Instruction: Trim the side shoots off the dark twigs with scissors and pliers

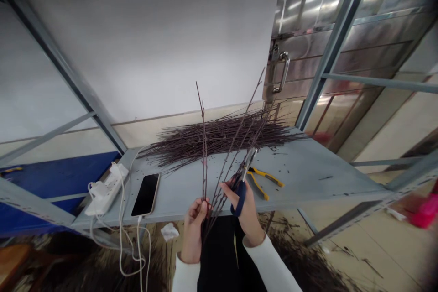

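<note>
You are holding two groups of dark, thin twigs in front of the pile of twigs (222,134), with their tips rising across it. Your left hand (195,226) is pinching the upright twigs (204,155) between thumb and fingers, on the near side of the pile. Your right hand (248,212), also nearer to you than the pile, is closing around the slanting twigs (240,128) and the scissors (241,195), whose dark blue handles are resting against your palm; you cannot tell here whether any finger is passing through the loops. The slanting twigs are leaning right towards their tips, and their lower ends are converging beside your left hand.

Just in front of the pile's right half, yellow-handled pliers (270,177) are lying with their handles apart. The pile itself is lying along the back of a grey shelf (308,173). Front-left of it, a dark-screened phone (146,195) is lying flat with a white cable plugged in, and farther left a white power strip (108,187) is holding plugs. Behind the pile, a pale wall (164,45) is standing, with a metal door handle (284,70) showing behind its right end.
</note>
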### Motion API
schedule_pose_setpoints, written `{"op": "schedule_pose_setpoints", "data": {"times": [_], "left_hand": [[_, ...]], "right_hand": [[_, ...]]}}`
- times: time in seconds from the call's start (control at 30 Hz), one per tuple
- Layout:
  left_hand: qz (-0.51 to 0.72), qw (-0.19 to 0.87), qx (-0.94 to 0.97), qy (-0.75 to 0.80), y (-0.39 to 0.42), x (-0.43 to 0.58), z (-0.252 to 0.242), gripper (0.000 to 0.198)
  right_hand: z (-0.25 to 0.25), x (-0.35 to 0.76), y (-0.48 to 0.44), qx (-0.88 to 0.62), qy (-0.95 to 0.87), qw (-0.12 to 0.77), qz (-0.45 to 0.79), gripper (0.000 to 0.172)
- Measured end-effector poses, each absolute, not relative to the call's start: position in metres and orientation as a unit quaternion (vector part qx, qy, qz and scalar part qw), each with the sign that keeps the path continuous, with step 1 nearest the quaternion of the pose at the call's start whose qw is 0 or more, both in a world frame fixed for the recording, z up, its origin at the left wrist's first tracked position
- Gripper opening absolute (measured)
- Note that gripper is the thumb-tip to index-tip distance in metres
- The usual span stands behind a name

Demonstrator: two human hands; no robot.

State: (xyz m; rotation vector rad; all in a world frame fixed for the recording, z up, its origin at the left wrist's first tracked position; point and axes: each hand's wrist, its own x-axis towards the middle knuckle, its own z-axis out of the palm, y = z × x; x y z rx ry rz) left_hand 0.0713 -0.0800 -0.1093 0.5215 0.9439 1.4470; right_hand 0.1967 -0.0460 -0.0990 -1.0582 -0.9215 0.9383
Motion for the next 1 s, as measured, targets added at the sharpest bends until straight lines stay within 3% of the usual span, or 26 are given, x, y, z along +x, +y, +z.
{"op": "schedule_pose_setpoints", "data": {"times": [1.0], "left_hand": [[0.589,0.700,0.140,0.379,-0.080,0.066,-0.119,0.030]], "right_hand": [[-0.087,0.198,-0.050,-0.431,-0.445,0.645,0.447,0.027]]}}
